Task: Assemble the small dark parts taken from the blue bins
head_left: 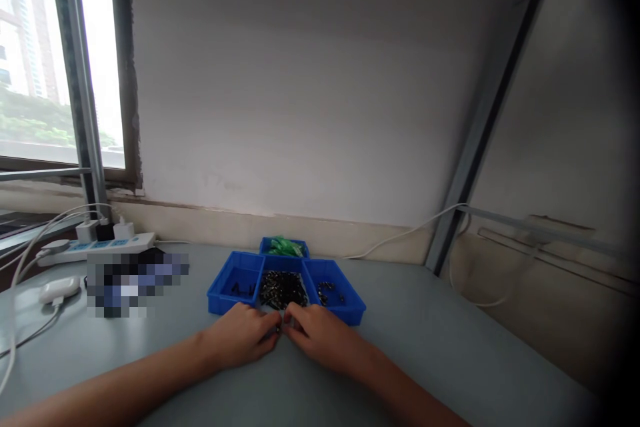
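Observation:
My left hand (246, 333) and my right hand (316, 333) meet fingertip to fingertip just in front of the blue bins. The fingers of both are pinched together. Between the left fingertips a tiny dark piece shows, too small to name; whatever the right fingers hold is hidden. Right behind my hands, the middle blue bin holds a heap of small dark, shiny pieces (283, 289). A few dark pieces lie in the left blue bin (227, 280). Several small shiny pieces sit in the right blue bin (345, 283).
A small blue bin with a green plastic bag (285, 246) stands at the back. To the left are a white power strip (95, 247) with plugs and cables, a white device (59, 289) and a blurred-out item (133, 280). Metal frame posts (493, 107) rise at both sides.

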The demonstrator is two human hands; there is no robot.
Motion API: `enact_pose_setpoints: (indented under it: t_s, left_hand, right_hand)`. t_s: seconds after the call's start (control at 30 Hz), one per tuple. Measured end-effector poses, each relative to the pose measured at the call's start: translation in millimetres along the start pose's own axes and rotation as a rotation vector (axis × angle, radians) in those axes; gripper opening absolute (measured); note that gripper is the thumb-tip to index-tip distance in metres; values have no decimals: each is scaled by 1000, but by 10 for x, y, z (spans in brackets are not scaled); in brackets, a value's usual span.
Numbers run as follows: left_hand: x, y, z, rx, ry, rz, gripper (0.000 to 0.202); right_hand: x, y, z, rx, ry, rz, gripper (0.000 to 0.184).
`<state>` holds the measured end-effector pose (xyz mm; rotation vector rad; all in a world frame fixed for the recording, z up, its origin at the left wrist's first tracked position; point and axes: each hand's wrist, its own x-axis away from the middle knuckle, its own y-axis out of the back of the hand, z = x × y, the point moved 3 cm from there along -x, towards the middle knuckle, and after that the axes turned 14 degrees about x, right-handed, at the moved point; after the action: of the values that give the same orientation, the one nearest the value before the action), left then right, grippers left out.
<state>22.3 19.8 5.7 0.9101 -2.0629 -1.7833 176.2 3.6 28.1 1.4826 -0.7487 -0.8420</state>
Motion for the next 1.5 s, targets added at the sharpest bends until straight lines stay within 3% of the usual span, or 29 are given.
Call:
enact_pose_setpoints:
  t_s: [0.23,0.5,0.93,1.5]
  left_hand:
    - [3,2,12,-17,-6,-25,13]
    - [10,42,-45,0,-28,-23,17]
    - [12,43,-43,111,-108,-37,15]
    - [6,57,-55,29,-54,-28,14]
  right_hand:
    - [-4,5,39,31,136,26,27]
    - [3,-8,7,62,52,-4,13]
    - [-11,-57,1,11,77,4,13]
    - [-9,-23,0,55,50,-9,13]
